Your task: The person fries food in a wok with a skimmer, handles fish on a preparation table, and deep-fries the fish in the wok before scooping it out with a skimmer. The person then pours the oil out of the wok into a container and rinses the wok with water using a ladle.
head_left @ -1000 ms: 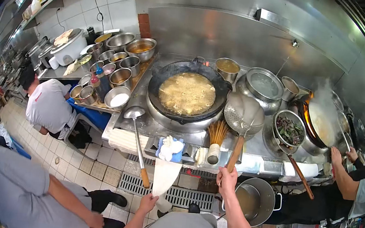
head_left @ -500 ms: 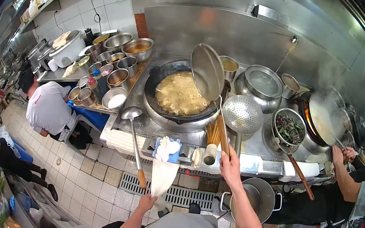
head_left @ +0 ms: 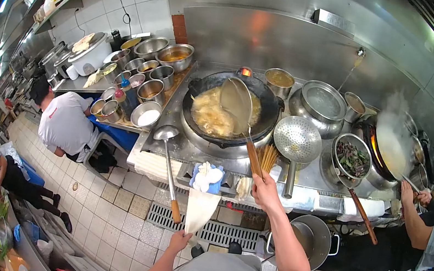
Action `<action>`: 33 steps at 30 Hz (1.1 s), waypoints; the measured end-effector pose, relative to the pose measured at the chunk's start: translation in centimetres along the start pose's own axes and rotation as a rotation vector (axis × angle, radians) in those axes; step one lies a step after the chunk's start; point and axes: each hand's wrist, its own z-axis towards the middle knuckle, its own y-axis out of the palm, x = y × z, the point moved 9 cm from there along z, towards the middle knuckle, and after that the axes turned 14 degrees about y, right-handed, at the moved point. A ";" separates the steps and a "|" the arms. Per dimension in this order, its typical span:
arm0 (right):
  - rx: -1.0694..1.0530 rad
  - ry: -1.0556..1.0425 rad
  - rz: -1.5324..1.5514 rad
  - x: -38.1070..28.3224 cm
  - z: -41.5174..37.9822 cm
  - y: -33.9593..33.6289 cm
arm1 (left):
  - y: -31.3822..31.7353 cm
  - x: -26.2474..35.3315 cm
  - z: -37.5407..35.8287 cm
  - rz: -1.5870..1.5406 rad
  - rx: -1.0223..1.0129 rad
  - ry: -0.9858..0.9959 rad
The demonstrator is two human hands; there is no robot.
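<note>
My right hand [head_left: 266, 192] is closed around the wooden handle of a wire-mesh strainer [head_left: 237, 104]. The strainer's bowl is tilted inside a black wok [head_left: 270, 107], touching the bubbling, pale golden food [head_left: 211, 113]; its lower edge is hidden there. Lower down, my left hand [head_left: 178, 240] is closed on the bottom end of a white cloth [head_left: 201, 209], which hangs from the stove's front edge. A ladle [head_left: 169, 165] with a wooden handle rests left of the wok, its handle sticking out past the edge. On the right lies a perforated skimmer [head_left: 298, 139].
A strainer of dark leaves [head_left: 352, 159] sits farther right, near a co-worker's hands [head_left: 417, 192] at a steaming wok [head_left: 393, 143]. Metal bowls [head_left: 151, 90] crowd the left counter. Below the stove edge stands a large pot [head_left: 318, 244]. Another person [head_left: 70, 120] sits at left.
My right hand has lowered the strainer from above the wok's right side down into the food, moving slightly left and forward. My left hand stays on the cloth. The view has shifted slightly.
</note>
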 end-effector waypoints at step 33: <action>-0.515 0.513 0.732 -0.6 7.1 5.1 | -0.5 -0.4 0.3 0.034 -0.011 0.037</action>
